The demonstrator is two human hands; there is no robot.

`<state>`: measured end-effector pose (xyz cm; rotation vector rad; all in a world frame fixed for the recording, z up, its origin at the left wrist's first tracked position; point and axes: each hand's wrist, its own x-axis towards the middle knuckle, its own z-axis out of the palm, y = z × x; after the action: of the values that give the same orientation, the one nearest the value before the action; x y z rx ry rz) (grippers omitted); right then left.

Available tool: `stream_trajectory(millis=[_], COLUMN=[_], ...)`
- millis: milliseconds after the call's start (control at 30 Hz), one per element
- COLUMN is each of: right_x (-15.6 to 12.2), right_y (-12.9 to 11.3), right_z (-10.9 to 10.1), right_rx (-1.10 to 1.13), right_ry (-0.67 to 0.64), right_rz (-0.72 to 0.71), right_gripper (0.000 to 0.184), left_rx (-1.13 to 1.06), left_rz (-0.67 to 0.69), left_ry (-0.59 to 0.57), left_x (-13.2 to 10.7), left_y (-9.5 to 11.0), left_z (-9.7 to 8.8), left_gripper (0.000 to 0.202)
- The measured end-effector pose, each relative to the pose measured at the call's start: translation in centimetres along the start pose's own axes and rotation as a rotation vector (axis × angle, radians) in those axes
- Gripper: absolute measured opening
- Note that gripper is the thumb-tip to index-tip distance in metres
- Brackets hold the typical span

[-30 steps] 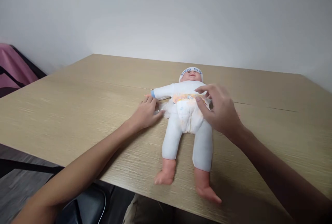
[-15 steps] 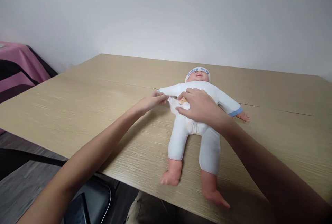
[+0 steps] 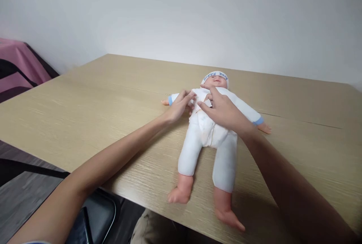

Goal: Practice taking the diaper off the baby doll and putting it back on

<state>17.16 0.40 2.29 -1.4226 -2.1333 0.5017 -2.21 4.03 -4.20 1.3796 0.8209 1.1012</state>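
Observation:
A baby doll [image 3: 195, 149] in a white suit and a white cap [image 3: 215, 75] lies on its back on the wooden table [image 3: 98, 100], feet toward me. A white diaper [image 3: 207, 131] wraps its hips. My left hand [image 3: 179, 107] is at the doll's waist on the left, fingertips pinched on the diaper's side tab and holding it against the front. My right hand [image 3: 224, 111] rests on the doll's belly, fingers spread and pressing the diaper's waistband. The waistband itself is mostly hidden under both hands.
A pink and black cloth [image 3: 17, 66] covers something at the far left, beyond the table. A dark chair seat [image 3: 98, 217] sits below the table's near edge. A plain white wall stands behind the table.
My left hand has drawn the diaper tab from out at the doll's side up onto its front. My right hand has slid slightly up the belly, and the view has shifted a little.

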Motion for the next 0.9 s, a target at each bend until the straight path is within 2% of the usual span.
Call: stream_trajectory(millis=[67,133,300,367,467,533,567,600,667,733,767,833,900], right_x=[0.0,0.0,0.6,0.6,-0.6,-2.7,-4.2,-5.8,-9.4,-12.8,-14.2,-15.9,-16.4], right_y=[0.1,0.2,1.2,1.2,0.0,-1.3,-1.9,-2.4,-3.0,-2.7,-2.2,-1.0,0.4], right_z=[0.1,0.2,0.9,0.8,0.0,-0.8,-1.2,-1.5,-1.6,-1.0,-0.6,0.5,1.3], right_rx=[0.0,-0.011,-0.07,-0.097,-0.121,-0.089,-0.058,-0.022,0.054,0.092,0.076,-0.017,-0.142], right_ry=[0.024,0.053,0.196,0.318,0.503,0.545,0.526,0.481,0.313,0.188,0.15,0.121,0.144], right_rz=[-0.009,-0.025,-0.103,-0.11,-0.111,-0.135,-0.148,-0.156,-0.146,-0.104,-0.096,-0.12,-0.162], right_gripper=[0.058,0.053,0.045,0.042,0.038,0.026,0.017,0.01,0.007,0.009,0.008,0.0,0.007], left_rx=[0.065,0.135,0.204,0.277,0.422,0.497,0.525,0.555,0.667,0.845,0.934,1.041,1.041], left_rz=[0.038,0.054,0.009,0.035,0.128,0.263,0.343,0.42,0.512,0.492,0.453,0.367,0.302], left_ry=[0.018,-0.021,-0.064,0.017,0.238,0.333,0.324,0.262,0.007,-0.259,-0.343,-0.379,-0.331], left_x=[-0.4,-0.6,0.1,0.1,-1.2,-3.1,-4.4,-5.7,-8.5,-10.8,-11.6,-12.6,-12.7], left_y=[-1.1,-1.7,-2.0,-1.9,-1.2,0.0,0.7,1.5,2.9,3.8,3.9,3.7,3.1], left_z=[-0.2,-0.3,-0.2,0.1,0.8,1.6,2.0,2.3,3.0,3.3,3.3,3.2,2.9], left_gripper=[0.043,0.04,0.034,0.028,0.021,0.021,0.021,0.022,0.026,0.032,0.033,0.031,0.029])
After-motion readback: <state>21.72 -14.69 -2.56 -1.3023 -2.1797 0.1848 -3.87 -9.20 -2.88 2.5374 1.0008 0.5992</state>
